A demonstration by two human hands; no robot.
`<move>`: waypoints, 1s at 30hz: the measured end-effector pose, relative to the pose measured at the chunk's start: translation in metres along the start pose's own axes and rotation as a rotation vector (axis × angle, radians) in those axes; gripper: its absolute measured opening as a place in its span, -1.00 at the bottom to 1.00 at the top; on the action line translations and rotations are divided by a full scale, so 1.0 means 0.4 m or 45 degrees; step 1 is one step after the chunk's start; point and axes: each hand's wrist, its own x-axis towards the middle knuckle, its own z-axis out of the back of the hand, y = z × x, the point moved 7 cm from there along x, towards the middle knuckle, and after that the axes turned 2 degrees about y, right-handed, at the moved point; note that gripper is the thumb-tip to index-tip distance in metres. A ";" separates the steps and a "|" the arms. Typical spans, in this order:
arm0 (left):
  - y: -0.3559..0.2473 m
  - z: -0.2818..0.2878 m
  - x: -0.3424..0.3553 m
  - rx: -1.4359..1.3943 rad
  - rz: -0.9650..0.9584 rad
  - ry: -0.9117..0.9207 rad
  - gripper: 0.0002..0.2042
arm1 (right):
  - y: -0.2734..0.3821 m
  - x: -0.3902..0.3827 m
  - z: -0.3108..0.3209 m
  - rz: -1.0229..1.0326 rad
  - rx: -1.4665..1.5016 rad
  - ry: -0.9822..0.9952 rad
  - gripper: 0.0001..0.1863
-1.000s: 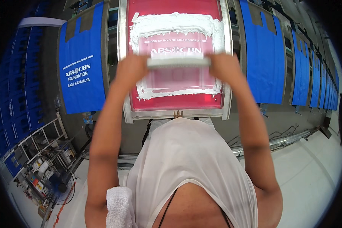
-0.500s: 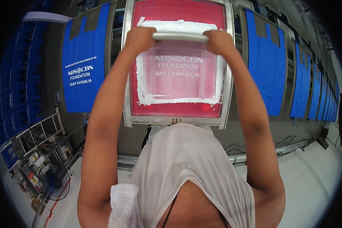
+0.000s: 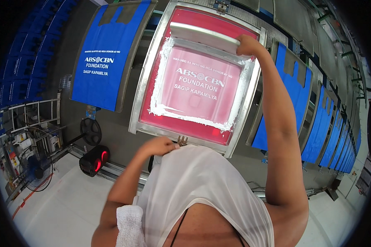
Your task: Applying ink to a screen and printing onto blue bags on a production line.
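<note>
right hand [image 3: 248,45] gripping one end of a long pale squeegee bar [image 3: 203,37], silver-framed red mesh screen [image 3: 193,106] beneath, left hand [image 3: 160,146] by brownish metal prongs [image 3: 182,141], whether closed I cannot tell

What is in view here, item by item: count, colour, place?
Squeegee: one, pale, across screen's upper part
Framed screen: one, red and silver, centre
Paste: one border, white, on screen
Fabric pieces: several, blue, left and right
Fan: one, dark, lower left
Speaker: one, black and red, lower left
Wheel: one, black, above speaker
Floor: one, white, along bottom
Towel: one, white, at left upper arm
Shirt: one, white, on person
Right hand: one, bare, on squeegee
Left hand: one, bare, beside screen's edge
</note>
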 end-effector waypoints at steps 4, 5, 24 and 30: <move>0.088 -0.146 0.092 -0.754 -0.279 -0.210 -0.61 | 0.098 0.002 0.032 0.091 0.091 0.067 -0.44; 0.066 -0.142 0.096 -0.751 -0.346 -0.194 -0.61 | 0.088 0.011 0.019 0.068 0.084 0.054 -0.44; -0.016 -0.102 0.043 -0.880 -0.344 -0.201 -0.60 | 0.524 -0.634 -0.294 -0.071 0.014 -0.241 -0.64; 0.067 -0.102 0.112 -0.232 -0.178 -0.469 -0.45 | 0.395 -0.654 -0.245 -0.145 -0.051 -0.470 -0.60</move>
